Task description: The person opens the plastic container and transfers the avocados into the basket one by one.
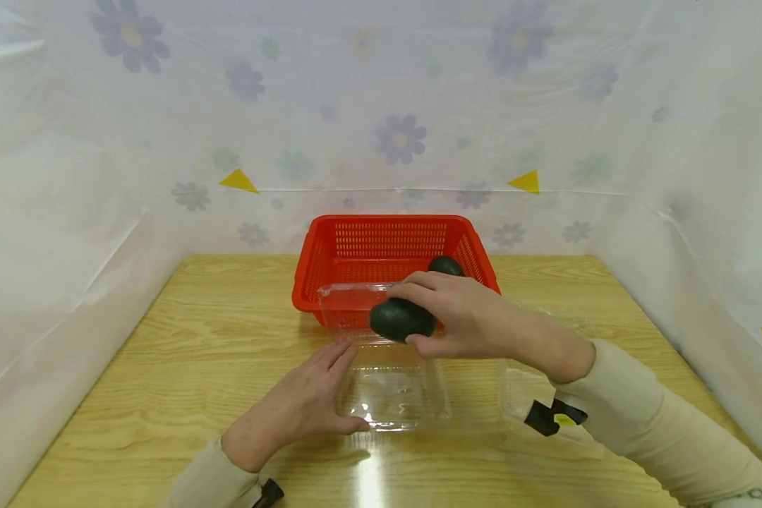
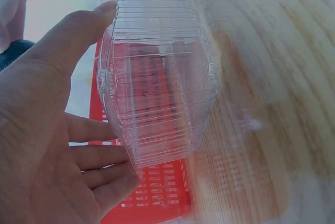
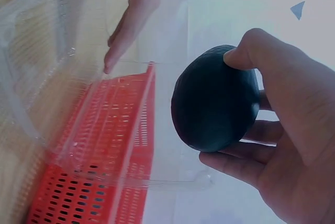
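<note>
Over an open clear plastic clamshell container [image 1: 390, 396], my right hand [image 1: 466, 317] grips a dark green avocado [image 1: 401, 321] between thumb and fingers. The right wrist view shows the avocado [image 3: 215, 98] held at its side, apart from the container. My left hand [image 1: 305, 395] holds the container's left side, its thumb at the near corner and its fingers towards the hinge. In the left wrist view the container's ribbed wall [image 2: 157, 93] lies between thumb and fingertips. The raised lid [image 1: 349, 305] leans at the basket's front.
A red plastic basket [image 1: 305, 275] stands behind the container, with another dark green avocado [image 1: 445, 265] at its right side. A second clear plastic container [image 1: 517, 388] lies to the right, partly hidden under my right arm. White patterned sheeting [image 1: 330, 141] encloses the wooden table [image 1: 184, 367].
</note>
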Demonstrator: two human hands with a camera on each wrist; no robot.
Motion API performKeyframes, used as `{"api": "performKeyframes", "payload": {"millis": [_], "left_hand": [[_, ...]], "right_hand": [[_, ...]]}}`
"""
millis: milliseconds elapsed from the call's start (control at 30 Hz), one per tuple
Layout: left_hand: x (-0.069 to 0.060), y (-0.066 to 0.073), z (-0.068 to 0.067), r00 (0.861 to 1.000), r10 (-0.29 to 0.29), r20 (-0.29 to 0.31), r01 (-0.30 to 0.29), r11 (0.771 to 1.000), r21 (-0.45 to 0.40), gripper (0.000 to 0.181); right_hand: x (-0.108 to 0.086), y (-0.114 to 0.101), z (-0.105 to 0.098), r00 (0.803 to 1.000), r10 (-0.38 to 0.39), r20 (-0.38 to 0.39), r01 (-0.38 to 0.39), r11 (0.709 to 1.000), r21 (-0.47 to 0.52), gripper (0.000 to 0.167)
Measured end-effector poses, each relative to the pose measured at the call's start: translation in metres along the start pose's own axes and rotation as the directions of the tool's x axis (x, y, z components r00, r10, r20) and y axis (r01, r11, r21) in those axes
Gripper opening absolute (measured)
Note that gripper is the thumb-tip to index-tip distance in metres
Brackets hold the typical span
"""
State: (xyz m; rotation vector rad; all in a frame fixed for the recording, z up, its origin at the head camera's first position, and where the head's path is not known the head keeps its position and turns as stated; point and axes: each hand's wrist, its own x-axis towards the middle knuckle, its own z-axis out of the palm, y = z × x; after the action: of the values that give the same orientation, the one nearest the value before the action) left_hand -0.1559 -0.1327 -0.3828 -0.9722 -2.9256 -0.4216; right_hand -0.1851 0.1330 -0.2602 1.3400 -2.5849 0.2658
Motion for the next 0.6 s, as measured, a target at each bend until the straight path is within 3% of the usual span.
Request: {"api": "performKeyframes", "payload": {"millis": [300, 600], "left_hand": [[0.0, 0.0, -0.001, 0.999, -0.021, 0.028, 0.021, 1.0, -0.008, 0.112], [0.0, -0.001, -0.001, 0.999, -0.009, 0.032, 0.009, 1.0, 0.001, 0.111]], "right_hand": [[0.011, -0.001, -0.023, 0.999, 0.03, -0.03, -0.028, 0.998, 0.055, 0.05], [0.024, 0.011, -0.039, 0.995, 0.04, -0.088, -0.03, 0.993, 0.116, 0.049]]}}
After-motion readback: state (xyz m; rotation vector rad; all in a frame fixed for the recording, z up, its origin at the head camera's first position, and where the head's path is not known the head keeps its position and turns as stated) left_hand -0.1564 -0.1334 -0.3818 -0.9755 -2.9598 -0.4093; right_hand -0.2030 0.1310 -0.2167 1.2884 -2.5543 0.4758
